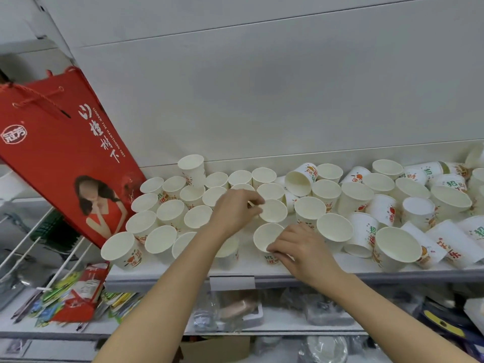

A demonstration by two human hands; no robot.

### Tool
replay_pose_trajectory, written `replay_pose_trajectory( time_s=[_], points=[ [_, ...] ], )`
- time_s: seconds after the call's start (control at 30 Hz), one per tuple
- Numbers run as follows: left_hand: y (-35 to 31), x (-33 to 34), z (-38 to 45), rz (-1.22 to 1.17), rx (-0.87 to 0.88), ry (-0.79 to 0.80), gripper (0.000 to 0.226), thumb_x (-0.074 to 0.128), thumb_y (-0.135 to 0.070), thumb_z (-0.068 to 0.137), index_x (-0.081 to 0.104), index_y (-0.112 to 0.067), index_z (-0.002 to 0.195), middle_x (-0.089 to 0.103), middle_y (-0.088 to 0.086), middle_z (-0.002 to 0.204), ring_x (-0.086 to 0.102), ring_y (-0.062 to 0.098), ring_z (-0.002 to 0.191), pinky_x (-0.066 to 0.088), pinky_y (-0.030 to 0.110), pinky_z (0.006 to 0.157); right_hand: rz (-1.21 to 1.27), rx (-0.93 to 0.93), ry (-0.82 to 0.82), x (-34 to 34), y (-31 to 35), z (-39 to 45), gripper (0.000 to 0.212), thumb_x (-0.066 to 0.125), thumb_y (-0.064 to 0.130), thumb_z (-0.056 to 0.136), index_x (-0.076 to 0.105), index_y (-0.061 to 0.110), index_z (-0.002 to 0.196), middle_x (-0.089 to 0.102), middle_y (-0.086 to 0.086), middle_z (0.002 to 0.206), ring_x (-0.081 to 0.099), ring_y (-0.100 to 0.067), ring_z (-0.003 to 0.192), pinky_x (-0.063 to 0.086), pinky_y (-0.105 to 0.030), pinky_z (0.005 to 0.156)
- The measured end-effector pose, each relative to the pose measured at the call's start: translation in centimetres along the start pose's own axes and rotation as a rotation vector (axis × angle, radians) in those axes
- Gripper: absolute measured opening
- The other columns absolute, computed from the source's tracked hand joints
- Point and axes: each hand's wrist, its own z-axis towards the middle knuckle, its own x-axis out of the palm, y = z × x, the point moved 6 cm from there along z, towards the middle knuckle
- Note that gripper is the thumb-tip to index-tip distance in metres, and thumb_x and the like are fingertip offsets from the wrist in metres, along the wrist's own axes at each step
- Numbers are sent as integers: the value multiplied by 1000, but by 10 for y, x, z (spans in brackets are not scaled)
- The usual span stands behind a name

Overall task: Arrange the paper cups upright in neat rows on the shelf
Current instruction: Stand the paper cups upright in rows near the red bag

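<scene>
On the shelf (262,269), right of the red bag (65,153), left hand (233,209) and right hand (301,248) each pinch an upright paper cup (273,210) by the rim; light, thin-walled, easily crushed, so grip gently.

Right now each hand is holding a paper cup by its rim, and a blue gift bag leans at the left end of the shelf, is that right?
Not quite: the head view shows the gift bag is red, not blue. The rest holds: the left hand and right hand each grip a cup rim.
</scene>
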Motion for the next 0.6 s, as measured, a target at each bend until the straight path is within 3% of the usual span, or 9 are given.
replay_pose_trajectory(
  time_s=[0.07, 0.17, 0.27, 0.37, 0.5, 0.6],
  points=[
    [15, -33, 11, 18, -57, -151, 13, 69, -27, 84, 74, -31, 96, 73, -16, 94, 65, 6, 83, 52, 30, 81, 2, 19, -11, 6, -3, 7, 16, 58, 29, 86, 72, 22, 83, 66, 8, 79, 57, -20, 75, 44, -33, 63],
    [53, -87, 26, 126, -194, -379, 18, 67, -28, 85, 71, -30, 102, 70, -13, 101, 63, 13, 96, 49, 31, 77, -19, 22, -4, 11, -2, 10, 13, 61, 27, 86, 72, 22, 83, 66, 9, 80, 58, -20, 76, 45, -35, 65],
    [85, -103, 46, 375, -243, -293, 39, 72, -32, 83, 64, -25, 120, 61, 1, 122, 50, 26, 115, 43, 38, 89, -30, -1, 13, 11, 0, 7, 5, 70, 21, 80, 71, 23, 84, 65, 10, 81, 56, -19, 77, 40, -29, 68],
    [104, -94, 58, 546, -226, -159, 44, 72, -34, 82, 63, -22, 123, 58, 6, 127, 45, 30, 117, 36, 37, 94, -51, -22, 41, 11, 3, 8, 5, 69, 20, 81, 70, 23, 85, 63, 8, 78, 55, -19, 75, 39, -30, 68],
    [108, -92, 58, 622, -191, -203, 24, 61, -17, 84, 74, -14, 104, 62, 9, 101, 49, 31, 98, 33, 36, 80, -55, -39, 52, 10, 6, 12, 8, 63, 21, 85, 70, 22, 88, 63, 8, 81, 53, -18, 78, 39, -33, 71],
    [97, -101, 50, 536, -180, -299, 14, 61, -12, 82, 73, -9, 88, 55, 10, 77, 42, 29, 82, 28, 33, 70, -59, -31, 67, 12, 4, 10, 8, 67, 19, 83, 70, 22, 90, 63, 7, 82, 54, -20, 78, 41, -34, 69]
  ],
)
